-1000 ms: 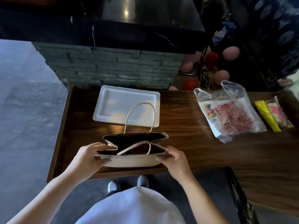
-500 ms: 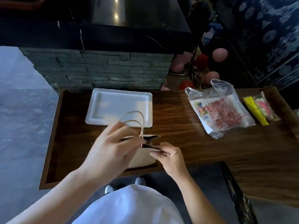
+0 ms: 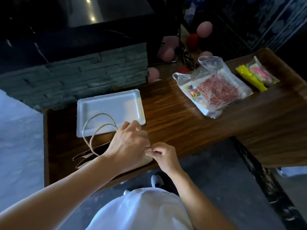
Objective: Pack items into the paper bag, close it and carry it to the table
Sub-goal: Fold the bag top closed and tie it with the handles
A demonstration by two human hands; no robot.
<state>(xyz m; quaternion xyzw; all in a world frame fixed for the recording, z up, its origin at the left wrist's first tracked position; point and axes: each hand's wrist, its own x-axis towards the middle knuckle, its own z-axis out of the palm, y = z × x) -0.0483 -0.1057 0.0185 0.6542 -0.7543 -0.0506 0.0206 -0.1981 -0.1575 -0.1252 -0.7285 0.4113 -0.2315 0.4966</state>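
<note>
Dark brown polished wooden table [image 3: 191, 123] runs along a grey stacked-stone counter base [image 3: 74, 80], with pink and red balloons [image 3: 204, 29] on the floor beyond. The brown paper bag [image 3: 86, 157] sits at the table's near edge, twine handles up, just in front of a white foam tray [image 3: 114, 105]. The left hand [image 3: 127, 145] covers the bag's top, fingers curled; the right hand [image 3: 163, 155] pinches its corner. A clear plastic bag of printed packets [image 3: 214, 88] lies further right.
</note>
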